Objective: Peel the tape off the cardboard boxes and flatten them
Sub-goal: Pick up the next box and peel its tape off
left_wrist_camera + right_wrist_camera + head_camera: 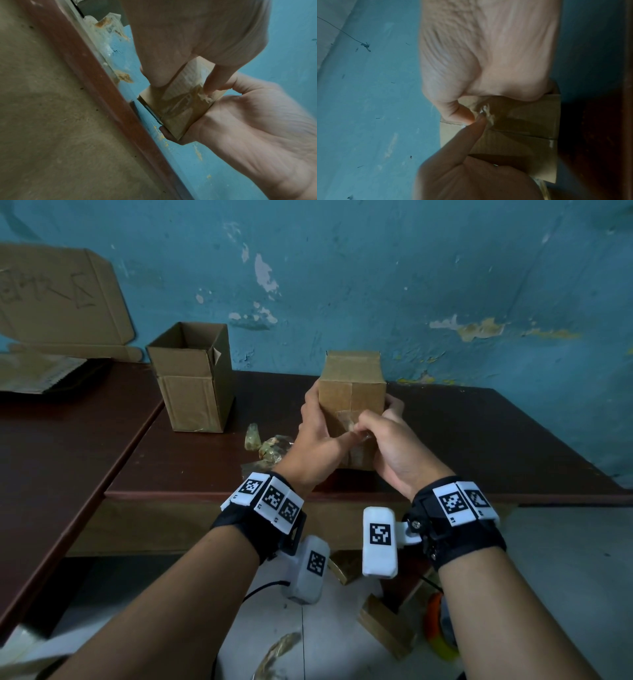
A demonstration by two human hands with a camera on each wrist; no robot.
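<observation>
A small brown cardboard box [349, 392] stands upright on the dark table [479, 440], held from both sides. My left hand [317, 440] grips its left side, the thumb laid across the front face. My right hand [390, 446] wraps the right edge, with its thumb on the front too. Both thumbs meet at a lifted, crumpled end of clear tape [347, 419]. The left wrist view shows the box [178, 111] and my thumb tip on the torn tape [204, 96]. The right wrist view shows the box [522, 128] and the tape end [485, 110] between the thumbs.
A second cardboard box [193, 378], open at the top, stands to the left. Crumpled tape scraps [270, 446] lie beside my left hand. Flattened cardboard [61, 292] leans on the blue wall at back left. Cardboard pieces [387, 628] lie on the floor below.
</observation>
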